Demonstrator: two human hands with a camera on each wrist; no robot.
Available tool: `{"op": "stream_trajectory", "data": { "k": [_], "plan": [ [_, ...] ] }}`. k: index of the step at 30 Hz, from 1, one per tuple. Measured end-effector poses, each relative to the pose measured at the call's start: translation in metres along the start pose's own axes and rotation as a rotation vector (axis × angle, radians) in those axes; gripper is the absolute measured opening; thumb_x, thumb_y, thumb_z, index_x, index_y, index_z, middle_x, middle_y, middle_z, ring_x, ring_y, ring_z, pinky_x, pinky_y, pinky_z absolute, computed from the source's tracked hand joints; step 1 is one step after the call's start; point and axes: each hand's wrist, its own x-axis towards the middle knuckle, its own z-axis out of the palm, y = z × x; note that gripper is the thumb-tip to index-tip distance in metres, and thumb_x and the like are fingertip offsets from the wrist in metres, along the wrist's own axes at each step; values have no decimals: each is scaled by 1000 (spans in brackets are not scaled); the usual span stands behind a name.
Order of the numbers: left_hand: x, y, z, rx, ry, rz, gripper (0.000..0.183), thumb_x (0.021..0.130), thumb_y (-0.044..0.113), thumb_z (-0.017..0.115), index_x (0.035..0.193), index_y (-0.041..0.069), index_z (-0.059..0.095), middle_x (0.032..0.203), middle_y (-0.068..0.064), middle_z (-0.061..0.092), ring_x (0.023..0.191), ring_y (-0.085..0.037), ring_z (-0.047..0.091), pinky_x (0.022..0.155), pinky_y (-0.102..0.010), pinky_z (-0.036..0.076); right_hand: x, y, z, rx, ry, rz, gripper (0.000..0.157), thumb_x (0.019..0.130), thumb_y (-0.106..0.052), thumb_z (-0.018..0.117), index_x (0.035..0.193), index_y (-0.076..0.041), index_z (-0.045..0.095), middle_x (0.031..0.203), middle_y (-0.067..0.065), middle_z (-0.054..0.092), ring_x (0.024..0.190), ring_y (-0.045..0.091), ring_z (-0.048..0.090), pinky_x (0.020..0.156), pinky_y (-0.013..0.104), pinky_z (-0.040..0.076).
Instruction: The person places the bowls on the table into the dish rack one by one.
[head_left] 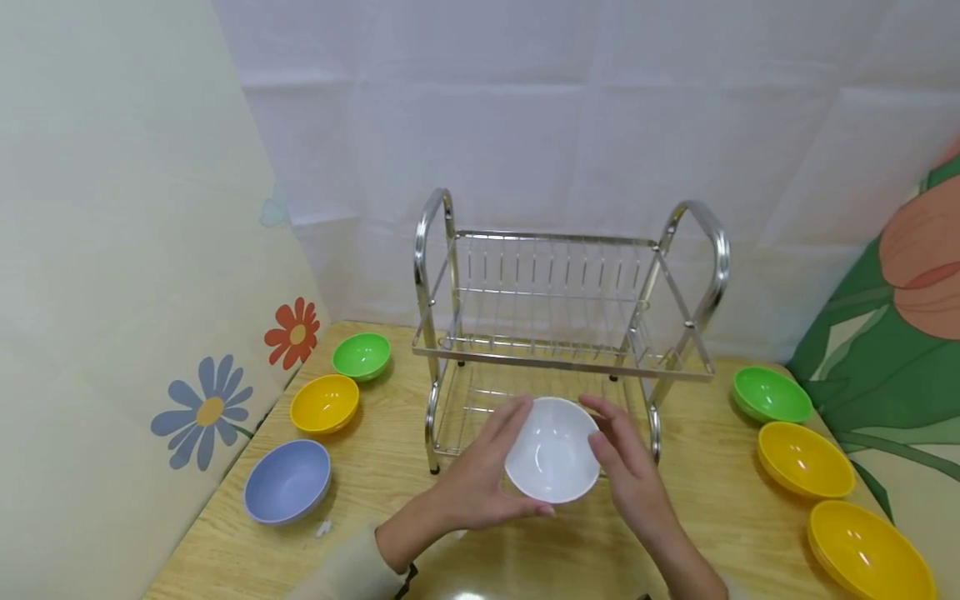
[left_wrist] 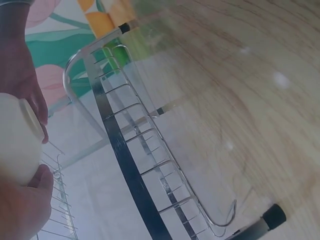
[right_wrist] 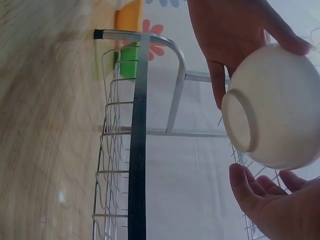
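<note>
A white bowl [head_left: 552, 451] is held up in front of the rack, its inside facing me and its foot ring seen from behind in the right wrist view. My left hand [head_left: 480, 475] grips it, thumb along the lower rim and fingers against the left side. At the bowl's right side is my right hand [head_left: 630, 467], fingers loosely bent and thumb tip at the rim. The right wrist view has a gap between the right fingers [right_wrist: 241, 182] and the bowl; whether the thumb presses is unclear. Behind stands a two-tier metal dish rack [head_left: 551, 364].
Along the left side lie a green bowl [head_left: 362, 357], a yellow bowl [head_left: 325, 403] and a blue bowl [head_left: 287, 482]. On the right are a green bowl [head_left: 772, 395] and two yellow bowls [head_left: 806, 460]. A white sheet [head_left: 510, 125] hangs behind the wooden table [head_left: 390, 467].
</note>
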Motion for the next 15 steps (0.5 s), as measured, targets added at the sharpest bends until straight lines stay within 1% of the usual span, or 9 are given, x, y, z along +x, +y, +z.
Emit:
{"op": "stream_trajectory", "data": {
  "k": [2,6,10,13,15],
  "plan": [
    [1,0,1,1,-2,9,128,68,49,89,162,24,5,166,0,18,140,-30,45,107,-46,48,0,-1,2,5,1,11,38,106,-6,38,144,-3,45,133,0,56,117,-1,58,89,17,53],
    [3,1,1,3,0,22,129,68,48,90,162,23,5,165,-3,20,139,-30,45,107,-45,48,-1,-2,5,37,-2,12,40,107,-6,36,146,-3,43,136,-2,54,118,1,57,92,15,51],
    [4,3,2,8,5,30,130,67,48,90,162,22,6,165,-6,21,141,-29,44,108,-45,47,-1,-3,7,35,4,9,41,106,-5,37,146,-4,43,138,-2,52,120,1,54,95,12,47],
    [5,3,3,10,11,41,130,66,48,90,162,18,8,165,-6,21,142,-29,43,109,-44,47,-2,-3,10,15,18,29,42,105,-5,41,147,-6,43,135,-6,54,117,2,55,93,13,47],
    [5,4,4,13,16,47,130,66,47,91,162,17,9,165,-6,20,142,-29,42,110,-44,47,-3,-4,11,9,30,50,43,104,-5,43,147,-8,43,132,-7,56,114,2,57,90,16,50]
  ]
}}
